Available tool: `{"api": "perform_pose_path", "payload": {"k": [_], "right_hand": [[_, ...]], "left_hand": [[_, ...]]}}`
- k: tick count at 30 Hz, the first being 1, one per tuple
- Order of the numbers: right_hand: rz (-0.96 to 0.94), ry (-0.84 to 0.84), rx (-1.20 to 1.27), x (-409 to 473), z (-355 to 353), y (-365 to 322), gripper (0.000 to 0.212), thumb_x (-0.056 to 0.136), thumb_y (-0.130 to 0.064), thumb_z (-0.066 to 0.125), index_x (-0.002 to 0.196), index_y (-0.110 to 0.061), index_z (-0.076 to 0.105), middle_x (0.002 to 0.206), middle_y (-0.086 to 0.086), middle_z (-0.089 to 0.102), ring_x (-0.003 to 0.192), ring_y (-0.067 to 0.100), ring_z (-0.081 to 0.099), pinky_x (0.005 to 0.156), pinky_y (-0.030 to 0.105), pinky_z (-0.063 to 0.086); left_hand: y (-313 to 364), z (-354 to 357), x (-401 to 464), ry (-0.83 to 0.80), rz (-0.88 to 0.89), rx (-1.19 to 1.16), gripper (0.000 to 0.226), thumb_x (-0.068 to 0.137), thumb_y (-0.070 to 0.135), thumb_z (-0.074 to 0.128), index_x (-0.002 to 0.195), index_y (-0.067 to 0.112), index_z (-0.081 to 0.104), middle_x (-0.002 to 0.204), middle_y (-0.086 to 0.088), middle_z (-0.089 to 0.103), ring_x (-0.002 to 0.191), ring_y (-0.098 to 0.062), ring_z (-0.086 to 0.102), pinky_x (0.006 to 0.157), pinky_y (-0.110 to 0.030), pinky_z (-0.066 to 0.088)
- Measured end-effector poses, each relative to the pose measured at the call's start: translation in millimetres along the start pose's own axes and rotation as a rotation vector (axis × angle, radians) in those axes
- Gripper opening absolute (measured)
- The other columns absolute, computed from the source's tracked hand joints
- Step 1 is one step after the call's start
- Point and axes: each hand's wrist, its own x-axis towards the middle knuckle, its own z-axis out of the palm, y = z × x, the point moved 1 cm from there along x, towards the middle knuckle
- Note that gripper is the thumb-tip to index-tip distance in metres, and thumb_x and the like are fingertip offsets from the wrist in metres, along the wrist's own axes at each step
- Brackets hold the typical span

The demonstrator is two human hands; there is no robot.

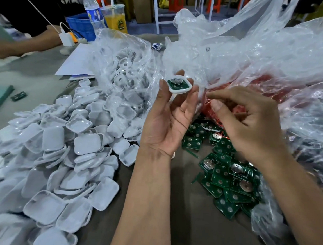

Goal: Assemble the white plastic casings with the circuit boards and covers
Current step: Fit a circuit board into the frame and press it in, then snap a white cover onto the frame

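You are holding a white plastic casing [179,86] up at the tips of your left hand [168,120], and a green circuit board [178,83] with a round metal battery clip is sitting inside it, facing you. Your left thumb is pressing on the casing's left edge while your fingertips [193,92] are curling up behind its right and far sides, so the casing is being pinched between them, palm turned toward you. Just to the right of those fingers, your right hand [250,123] is hovering with its fingers loosely curled; I cannot tell whether anything is pinched in it. Below your right fingers a heap of loose green circuit boards [227,178] is lying on the table [185,217]. To the left of your left thumb a large pile of white casings [61,154] is spreading out. Beyond your fingertips, clear plastic bags [244,51] are bulging, one holding white parts [122,71] and one showing red contents [252,86].
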Motion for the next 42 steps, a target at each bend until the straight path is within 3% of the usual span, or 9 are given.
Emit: {"api": "perform_pose_path", "payload": {"k": [7, 13, 16, 19, 23, 27, 35, 38, 42], "right_hand": [[0.078, -0.283, 0.048, -7.5, 22.4, -21.9, 0.015, 0.092, -0.035, 0.075, 0.087, -0.021, 0.079, 0.072, -0.015, 0.07, 0.064, 0.002, 0.064, 0.059, 0.013, 0.049], [-0.09, -0.738, -0.306, -16.8, 61.1, -38.1, 0.051, 0.083, -0.056, 0.078, 0.128, -0.036, 0.065, 0.116, -0.011, 0.053, 0.111, 0.016, 0.06, 0.095, 0.038, 0.051], [-0.126, -0.646, -0.17, -16.7, 55.4, -34.0, 0.034, 0.087, -0.031, 0.081, 0.119, -0.026, 0.073, 0.112, -0.008, 0.068, 0.105, 0.015, 0.065, 0.093, 0.032, 0.05], [0.087, -0.451, 0.073, -15.5, 36.9, -17.3, 0.028, 0.088, -0.019, 0.081, 0.115, -0.028, 0.077, 0.109, -0.015, 0.077, 0.093, -0.005, 0.071, 0.087, 0.01, 0.053], [0.416, -0.265, 0.729, -8.1, 7.7, 10.3, 0.02, 0.089, -0.015, 0.076, 0.109, -0.02, 0.077, 0.09, 0.001, 0.078, 0.063, 0.012, 0.069, 0.044, 0.015, 0.046], [0.496, -0.295, 1.267, -1.3, -6.9, 16.0, 0.023, 0.101, -0.013, 0.054, 0.106, -0.014, 0.077, 0.084, 0.004, 0.07, 0.058, 0.009, 0.051, 0.044, 0.016, 0.038], [0.491, -0.276, 1.392, 2.8, -9.1, 13.6, 0.026, 0.102, -0.01, 0.045, 0.109, -0.008, 0.07, 0.08, 0.006, 0.049, 0.055, 0.006, 0.039, 0.044, 0.015, 0.032], [0.507, -0.244, 1.34, 3.4, -10.7, 16.1, 0.017, 0.095, -0.012, 0.058, 0.108, -0.009, 0.069, 0.076, 0.001, 0.052, 0.06, 0.007, 0.04, 0.046, 0.016, 0.032], [0.628, -0.083, 1.288, 3.2, -15.3, 20.1, 0.011, 0.084, -0.013, 0.073, 0.093, -0.015, 0.077, 0.079, -0.004, 0.065, 0.067, 0.006, 0.049, 0.053, 0.014, 0.041]], "left_hand": [[42.0, 15.9, -18.1, -0.086, 0.145, 0.001, 0.046, 0.087, 0.032, 0.067, 0.119, 0.0, 0.063, 0.104, -0.02, 0.067, 0.091, -0.028, 0.071, 0.081, -0.032, 0.063], [45.2, 13.8, -20.3, 0.005, 0.19, 0.048, 0.036, 0.104, 0.031, 0.05, 0.117, 0.0, 0.064, 0.101, -0.019, 0.067, 0.088, -0.027, 0.073, 0.084, -0.032, 0.062], [42.0, 10.2, -18.4, -0.009, 0.189, 0.033, 0.034, 0.101, 0.029, 0.054, 0.116, 0.0, 0.065, 0.103, -0.019, 0.067, 0.09, -0.028, 0.073, 0.085, -0.033, 0.062], [36.1, 7.9, -16.2, -0.052, 0.181, 0.027, 0.032, 0.099, 0.025, 0.056, 0.118, 0.001, 0.065, 0.104, -0.021, 0.069, 0.094, -0.031, 0.073, 0.084, -0.035, 0.063], [22.2, 7.0, -13.6, -0.135, 0.158, 0.009, 0.047, 0.078, 0.004, 0.076, 0.122, -0.001, 0.061, 0.114, -0.027, 0.067, 0.101, -0.042, 0.072, 0.087, -0.044, 0.062], [5.2, 1.7, -8.3, -0.196, 0.095, 0.029, 0.075, 0.06, -0.011, 0.087, 0.129, -0.004, 0.057, 0.123, -0.028, 0.063, 0.105, -0.046, 0.07, 0.089, -0.048, 0.061], [-16.8, -7.1, -0.9, -0.169, 0.078, 0.205, 0.045, 0.069, -0.021, 0.075, 0.108, 0.003, 0.07, 0.113, -0.019, 0.072, 0.111, -0.036, 0.069, 0.101, -0.042, 0.055], [-21.8, -10.6, 1.6, -0.113, 0.094, 0.27, 0.04, 0.078, -0.018, 0.057, 0.108, 0.007, 0.067, 0.111, -0.013, 0.072, 0.118, -0.033, 0.063, 0.1, -0.035, 0.055], [-23.9, -14.3, 4.8, -0.1, 0.09, 0.247, 0.043, 0.073, -0.016, 0.066, 0.109, 0.007, 0.069, 0.118, -0.016, 0.069, 0.13, -0.039, 0.055, 0.102, -0.039, 0.053]]}}
